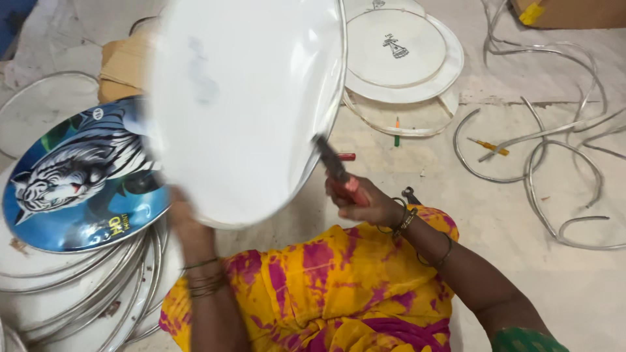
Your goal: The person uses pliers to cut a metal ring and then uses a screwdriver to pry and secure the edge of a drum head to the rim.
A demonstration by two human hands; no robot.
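Above the lap, round white drumhead [248, 104] in left hand [179, 218], red-handled pliers [339, 173] gripped in right hand [365, 199]

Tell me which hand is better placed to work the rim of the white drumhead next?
Probably the right hand: it grips red-handled pliers whose jaws sit at the white drumhead rim. The left hand is mostly hidden behind the drumhead, supporting it.

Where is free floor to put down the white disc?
Bare floor lies right of the right hand, below the bent metal hoops. The left is crowded: the tiger-print disc tops a disc stack.
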